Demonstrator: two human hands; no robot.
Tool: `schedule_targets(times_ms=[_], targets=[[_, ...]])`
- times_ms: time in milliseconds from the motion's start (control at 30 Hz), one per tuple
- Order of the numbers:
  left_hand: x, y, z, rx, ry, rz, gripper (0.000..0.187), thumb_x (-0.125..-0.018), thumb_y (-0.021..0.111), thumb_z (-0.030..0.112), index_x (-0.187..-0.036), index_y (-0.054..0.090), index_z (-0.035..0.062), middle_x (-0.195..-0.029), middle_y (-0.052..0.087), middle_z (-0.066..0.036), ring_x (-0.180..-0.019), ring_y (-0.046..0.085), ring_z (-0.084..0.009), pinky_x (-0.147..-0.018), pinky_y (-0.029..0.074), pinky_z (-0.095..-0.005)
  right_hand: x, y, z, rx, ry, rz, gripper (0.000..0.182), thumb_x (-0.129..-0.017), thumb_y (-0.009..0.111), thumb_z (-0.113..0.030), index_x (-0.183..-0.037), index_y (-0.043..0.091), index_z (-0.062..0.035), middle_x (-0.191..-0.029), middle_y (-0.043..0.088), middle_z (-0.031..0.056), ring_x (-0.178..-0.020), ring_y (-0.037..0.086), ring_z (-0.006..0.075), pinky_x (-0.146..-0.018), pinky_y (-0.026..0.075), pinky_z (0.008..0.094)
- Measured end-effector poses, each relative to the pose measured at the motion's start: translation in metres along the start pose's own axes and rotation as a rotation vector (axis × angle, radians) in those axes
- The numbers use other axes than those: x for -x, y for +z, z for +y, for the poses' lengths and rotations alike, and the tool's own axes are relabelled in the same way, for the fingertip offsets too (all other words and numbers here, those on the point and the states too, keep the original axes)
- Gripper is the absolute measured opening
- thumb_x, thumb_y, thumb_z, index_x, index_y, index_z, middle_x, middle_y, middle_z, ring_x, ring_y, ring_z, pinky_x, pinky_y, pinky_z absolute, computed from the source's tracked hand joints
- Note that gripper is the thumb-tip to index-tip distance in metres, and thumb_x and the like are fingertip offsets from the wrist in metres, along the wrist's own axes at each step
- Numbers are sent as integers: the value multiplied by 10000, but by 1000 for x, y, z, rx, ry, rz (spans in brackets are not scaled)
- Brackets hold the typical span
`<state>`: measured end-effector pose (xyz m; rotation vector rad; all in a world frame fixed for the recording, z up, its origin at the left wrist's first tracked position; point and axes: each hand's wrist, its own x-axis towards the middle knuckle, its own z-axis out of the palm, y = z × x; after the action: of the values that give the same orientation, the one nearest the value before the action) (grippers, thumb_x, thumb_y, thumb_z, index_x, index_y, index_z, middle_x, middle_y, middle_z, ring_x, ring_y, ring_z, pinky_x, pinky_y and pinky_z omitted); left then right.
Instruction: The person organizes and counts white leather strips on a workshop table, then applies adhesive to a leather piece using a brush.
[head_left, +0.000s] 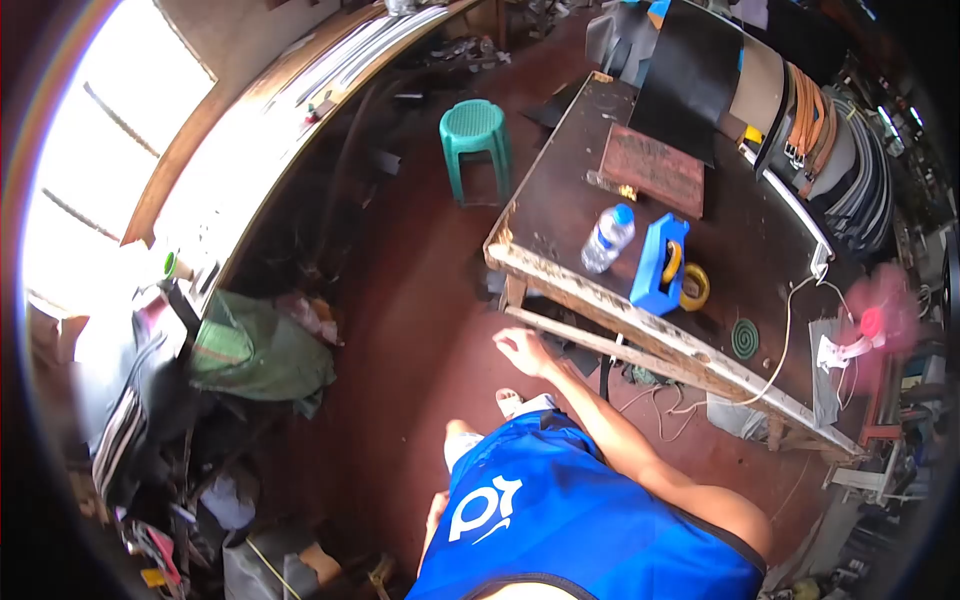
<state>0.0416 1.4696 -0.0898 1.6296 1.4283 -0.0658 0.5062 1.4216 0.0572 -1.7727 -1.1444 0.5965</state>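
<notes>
My right hand (524,353) hangs over the red floor, just off the near corner of the dark worktable (560,190). Its fingers are loosely bent and a little apart, with nothing visible in them. Of my left hand (437,508), only a sliver shows beside the blue jersey (560,500); its fingers are hidden. Nearest the right hand on the table stand a water bottle (608,240) with a blue cap and a blue tape dispenser (655,265). A yellow tape roll (695,288) leans by the dispenser.
A green plastic stool (474,140) stands ahead. On the table are a reddish board (652,170), a green mosquito coil (745,338) and a white cord (790,345). Belts (808,120) hang at its far side. A blurred pink fan (875,318) is right; a green sack (260,350) lies left.
</notes>
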Motion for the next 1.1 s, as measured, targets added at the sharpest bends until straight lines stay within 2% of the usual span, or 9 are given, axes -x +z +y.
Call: schedule_targets(times_ms=[267, 367, 433, 467, 533, 600, 667, 900, 1100], targets=[[-211, -117, 90, -224, 203, -88, 220, -893, 589, 192, -987, 710, 33, -848, 723, -109, -693, 681, -214, -649, 565, -372, -245, -103, 22, 410, 58, 1048, 62, -844, 627, -43, -895, 653, -65, -767, 600, 103, -708, 586, 250, -616, 453, 376], [-261, -174, 107, -311, 253, -133, 227, -902, 589, 191, -1012, 701, 27, -838, 722, -110, -658, 678, -215, -620, 567, -371, -251, -147, 55, 679, 590, 1288, 209, -817, 652, -47, -998, 676, -149, -928, 621, 101, -895, 626, 292, -761, 492, 414], [-324, -218, 131, -372, 320, -130, 233, -908, 588, 190, -1029, 695, 22, -831, 722, -110, -634, 675, -216, -601, 569, -370, -239, -165, 85, 771, 718, 1168, 276, -811, 671, -63, -1053, 677, -197, -1008, 616, 73, -1011, 608, 285, -818, 501, 418], [-352, -248, 157, 261, -68, -222, 200, -927, 526, 143, -1026, 653, 24, -733, 692, -108, -509, 624, -185, -436, 504, -317, -234, -169, 95, 813, 748, 1116, 331, -803, 663, -44, -1098, 664, -195, -1020, 605, 79, -1017, 599, 287, -830, 507, 419], [-424, -305, 205, 295, -120, -232, 137, -908, 504, 98, -868, 620, 38, -644, 645, -95, -483, 606, -164, -384, 452, -287, -215, -172, 108, 808, 787, 974, 420, -783, 669, -30, -1171, 652, -190, -1013, 590, 72, -998, 593, 264, -832, 515, 394], [-500, -336, 239, -44, 140, -145, 199, -875, 486, 84, -720, 605, 45, -595, 608, -87, -450, 570, -175, -435, 458, -322, -205, -174, 136, 398, 680, 1217, 180, -803, 659, -36, -951, 661, -140, -870, 562, 63, -838, 587, 240, -735, 500, 332], [-545, -363, 320, -599, 345, -137, 160, -880, 524, 144, -820, 641, 54, -708, 665, -99, -589, 647, -177, -534, 512, -333, -204, -176, 132, 831, 690, 1118, 150, -778, 667, -59, -870, 680, -178, -866, 588, 85, -826, 609, 306, -719, 486, 417], [-613, -309, 481, 39, 292, -108, 314, -820, 497, -62, -1053, 682, 35, -849, 719, -99, -719, 690, -177, -634, 564, -291, -241, -173, 90, 730, 757, 1167, 124, -860, 627, -46, -978, 610, -79, -1037, 587, 144, -985, 570, 337, -871, 450, 423], [-658, -240, 518, -398, 473, -381, 270, -869, 592, 271, -1058, 695, 107, -968, 705, -167, -954, 672, -362, -834, 542, -457, -230, -182, 99, 843, 804, 1008, 48, -882, 617, -85, -922, 631, -64, -1015, 578, 150, -963, 576, 344, -855, 455, 434]])
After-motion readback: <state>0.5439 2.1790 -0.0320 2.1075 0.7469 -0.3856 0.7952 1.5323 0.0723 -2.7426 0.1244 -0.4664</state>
